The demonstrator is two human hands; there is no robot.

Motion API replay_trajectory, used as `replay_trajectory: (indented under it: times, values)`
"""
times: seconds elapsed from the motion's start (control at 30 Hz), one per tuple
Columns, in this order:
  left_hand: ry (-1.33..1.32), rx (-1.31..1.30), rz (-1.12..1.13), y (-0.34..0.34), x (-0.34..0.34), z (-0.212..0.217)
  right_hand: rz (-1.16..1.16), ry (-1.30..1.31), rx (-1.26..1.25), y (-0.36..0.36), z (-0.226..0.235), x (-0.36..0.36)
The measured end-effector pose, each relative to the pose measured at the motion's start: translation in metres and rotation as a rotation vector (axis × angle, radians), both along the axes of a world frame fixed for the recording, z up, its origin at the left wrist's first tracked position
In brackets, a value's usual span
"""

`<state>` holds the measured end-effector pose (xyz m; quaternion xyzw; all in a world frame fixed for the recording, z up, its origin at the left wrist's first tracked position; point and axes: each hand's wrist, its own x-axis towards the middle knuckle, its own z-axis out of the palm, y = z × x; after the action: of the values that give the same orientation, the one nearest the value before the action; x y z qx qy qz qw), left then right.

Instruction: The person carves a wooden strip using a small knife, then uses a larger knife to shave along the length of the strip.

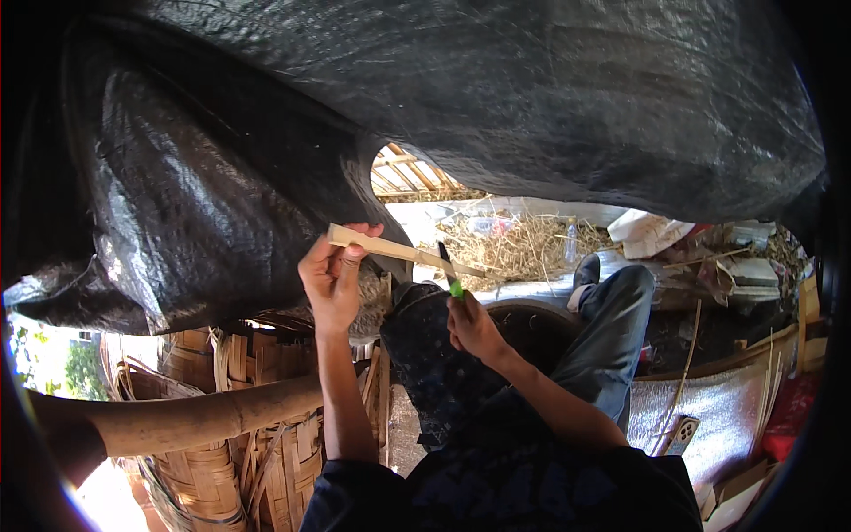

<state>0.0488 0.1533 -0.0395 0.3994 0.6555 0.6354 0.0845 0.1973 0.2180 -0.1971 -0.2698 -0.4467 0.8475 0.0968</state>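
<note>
We grip the bamboo strip [399,251] in our left hand [332,275], our right hand [472,326] closed on the green-handled knife [450,270], its blade against the strip's far end, shaving barely begun.

Harsh daylight, heavy fisheye warp.
Blown out at lower left and in the gap past the black tarp [496,97]; glare streaks across tarp sheen; deep shade underneath; dark vignette at rim; straight edges bent; centre sharp, edges soft.
</note>
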Motion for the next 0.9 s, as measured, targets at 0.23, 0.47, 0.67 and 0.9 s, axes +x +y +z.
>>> replay_trajectory:
  times: [0.23,0.47,0.67,0.9]
  values:
    - [0.321,0.121,0.093,-0.001,0.010,0.121,-0.245,0.176,-0.023,0.040,0.108,0.039]
    - [0.175,-0.118,0.095,0.000,0.016,0.077,-0.367,-0.001,0.163,0.062,0.069,0.068]
    - [0.122,-0.045,0.051,0.000,0.011,0.055,-0.174,-0.131,0.180,0.028,0.016,0.065]
    - [0.127,-0.011,0.055,-0.010,0.012,0.049,-0.051,-0.084,-0.181,-0.013,-0.031,0.039]
